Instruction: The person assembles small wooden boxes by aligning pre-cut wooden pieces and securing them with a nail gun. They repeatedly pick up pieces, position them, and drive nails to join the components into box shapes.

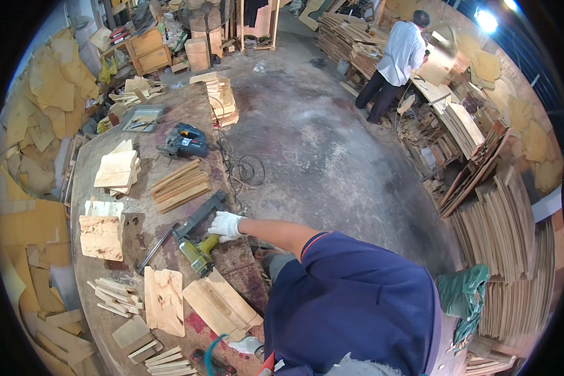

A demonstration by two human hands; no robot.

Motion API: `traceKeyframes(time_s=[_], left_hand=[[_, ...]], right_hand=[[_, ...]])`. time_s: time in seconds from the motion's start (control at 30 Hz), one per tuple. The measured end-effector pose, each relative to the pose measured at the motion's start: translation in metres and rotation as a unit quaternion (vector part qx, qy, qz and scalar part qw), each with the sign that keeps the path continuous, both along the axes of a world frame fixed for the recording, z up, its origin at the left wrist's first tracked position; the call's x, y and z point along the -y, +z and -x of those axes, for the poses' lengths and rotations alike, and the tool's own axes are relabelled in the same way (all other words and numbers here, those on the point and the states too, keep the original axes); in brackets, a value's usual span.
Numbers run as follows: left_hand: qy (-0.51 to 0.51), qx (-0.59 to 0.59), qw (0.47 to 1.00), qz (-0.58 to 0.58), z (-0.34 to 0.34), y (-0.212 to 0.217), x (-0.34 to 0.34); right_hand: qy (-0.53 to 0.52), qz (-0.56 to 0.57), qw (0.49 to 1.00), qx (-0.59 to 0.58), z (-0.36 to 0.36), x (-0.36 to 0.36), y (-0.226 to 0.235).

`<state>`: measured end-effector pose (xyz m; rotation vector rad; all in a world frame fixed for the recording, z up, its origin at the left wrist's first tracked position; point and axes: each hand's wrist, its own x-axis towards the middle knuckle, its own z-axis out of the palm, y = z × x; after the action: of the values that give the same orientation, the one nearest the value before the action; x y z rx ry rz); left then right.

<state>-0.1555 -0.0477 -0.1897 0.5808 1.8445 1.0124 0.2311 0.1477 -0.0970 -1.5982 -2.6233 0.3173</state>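
Head view: right hand (227, 226) meets the nail gun (197, 255), between wood strips (180, 186) and a pale board (219, 301); left hand (247, 345) at that board's end. Can't tell either grip! Grey floor (326, 156) spreads past the table's (241, 266) edge.

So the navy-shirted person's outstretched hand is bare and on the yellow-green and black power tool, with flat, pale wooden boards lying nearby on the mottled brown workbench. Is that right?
Not quite: the outstretched hand isn't bare. The head view shows it in a white glove, on the power tool, with the wooden boards lying nearby on the workbench.
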Motion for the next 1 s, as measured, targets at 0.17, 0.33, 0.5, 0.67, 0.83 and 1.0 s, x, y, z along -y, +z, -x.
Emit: traceKeyframes(time_s=[0.17, 0.33, 0.5, 0.67, 0.83, 1.0], left_hand=[[-0.006, 0.005, 1.0, 0.004, -0.001, 0.0, 0.0], [-0.006, 0.009, 1.0, 0.008, -0.001, 0.001, 0.003], [0.009, 0.017, 1.0, 0.01, 0.0, 0.004, 0.009], [0.02, 0.023, 0.999, 0.011, 0.001, 0.006, 0.019], [0.039, 0.036, 0.998, 0.013, 0.004, 0.005, 0.033], [0.074, 0.051, 0.996, 0.017, 0.007, 0.005, 0.06]], right_hand=[[-0.008, 0.007, 1.0, 0.012, 0.001, -0.001, -0.004], [-0.009, -0.005, 1.0, -0.011, 0.0, -0.001, -0.007], [-0.011, 0.0, 1.0, 0.007, 0.0, -0.001, -0.006], [-0.006, 0.005, 1.0, 0.007, 0.001, -0.001, -0.001], [0.001, 0.019, 0.999, 0.035, 0.001, -0.001, 0.005], [0.014, 0.01, 0.999, 0.047, 0.001, -0.002, 0.007]])
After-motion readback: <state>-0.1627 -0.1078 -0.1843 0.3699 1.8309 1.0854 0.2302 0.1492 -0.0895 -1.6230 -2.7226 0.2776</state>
